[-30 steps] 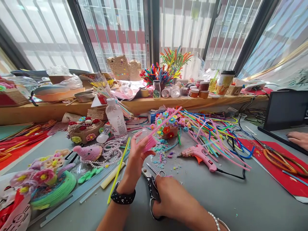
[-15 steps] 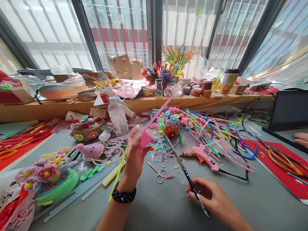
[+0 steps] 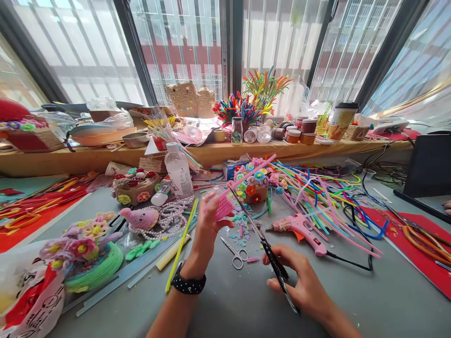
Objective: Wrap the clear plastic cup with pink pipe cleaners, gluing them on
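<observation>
My left hand (image 3: 207, 224), with a dark dotted band at the wrist, grips a clear plastic cup partly covered in pink fuzzy rows (image 3: 223, 207). From it a long pink pipe cleaner (image 3: 259, 166) sticks out to the upper right. Black-handled scissors (image 3: 262, 238) are held in my right hand (image 3: 299, 277); their blades point up and left, the tips close to the base of that pipe cleaner. Whether they touch it I cannot tell. Below lie small silver scissors (image 3: 237, 253) and a short pink fuzzy scrap (image 3: 252, 260).
A pink glue gun (image 3: 303, 231) lies right of the black scissors, its cord trailing rightward. Behind it spreads a pile of pipe cleaners (image 3: 320, 192). A flower-covered basket (image 3: 259, 193), a plastic bottle (image 3: 179, 171) and a green basket of flowers (image 3: 97, 267) surround the hands. Another person's fingers (image 3: 447, 206) show far right.
The black scissors have turned in my right hand so their handles show more widely. The pink pipe cleaner leans further right. The whole view has shifted slightly.
</observation>
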`<action>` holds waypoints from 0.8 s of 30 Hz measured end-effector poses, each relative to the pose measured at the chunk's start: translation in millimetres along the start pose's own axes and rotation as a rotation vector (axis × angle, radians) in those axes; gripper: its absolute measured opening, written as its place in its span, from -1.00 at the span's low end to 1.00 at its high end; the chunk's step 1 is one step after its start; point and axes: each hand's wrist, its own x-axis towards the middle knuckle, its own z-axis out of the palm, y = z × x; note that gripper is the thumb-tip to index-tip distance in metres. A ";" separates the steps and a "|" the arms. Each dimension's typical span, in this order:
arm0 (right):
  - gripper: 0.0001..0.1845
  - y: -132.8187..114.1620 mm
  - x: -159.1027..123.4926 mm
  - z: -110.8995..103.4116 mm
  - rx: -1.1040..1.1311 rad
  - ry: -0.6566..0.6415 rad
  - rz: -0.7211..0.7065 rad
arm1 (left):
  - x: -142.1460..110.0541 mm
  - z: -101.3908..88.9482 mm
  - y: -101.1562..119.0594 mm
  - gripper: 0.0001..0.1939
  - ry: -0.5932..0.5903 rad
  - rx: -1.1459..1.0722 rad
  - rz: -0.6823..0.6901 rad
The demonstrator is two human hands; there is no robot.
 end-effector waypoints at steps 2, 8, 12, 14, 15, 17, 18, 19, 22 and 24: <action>-0.65 -3.4 2.8 2.4 0.018 -0.016 -0.005 | -1.6 2.4 1.0 -0.49 -0.013 0.049 0.001; -0.68 -9.5 4.3 9.4 0.056 -0.029 0.017 | -1.5 2.9 -3.3 -0.51 -0.076 0.250 0.011; -0.66 -5.1 0.4 13.6 0.040 -0.013 0.031 | 2.5 -3.6 -11.6 -0.48 -0.069 0.434 0.024; -0.65 -2.6 -1.3 16.0 0.052 0.008 0.048 | 3.2 -6.0 -14.0 -0.47 -0.052 0.517 0.057; -0.64 -1.7 -1.8 17.2 0.061 0.018 0.056 | 3.1 -6.6 -14.4 -0.46 -0.051 0.537 0.067; -0.63 -0.9 -2.0 19.0 0.073 0.017 0.055 | 2.5 -6.6 -14.1 -0.45 -0.055 0.536 0.071; -0.63 -0.9 -1.7 19.6 0.072 0.007 0.046 | 2.1 -6.1 -13.6 -0.46 -0.057 0.521 0.068; -0.63 -1.1 -1.4 20.0 0.069 -0.004 0.033 | 1.8 -5.3 -13.0 -0.47 -0.058 0.499 0.065; -0.67 -2.3 -0.3 20.4 0.063 -0.023 0.005 | 1.1 -2.1 -11.4 -0.53 -0.065 0.408 0.062; -0.69 -3.3 -0.1 20.4 0.060 -0.018 0.010 | 0.7 -0.2 -11.1 -0.55 -0.063 0.344 0.058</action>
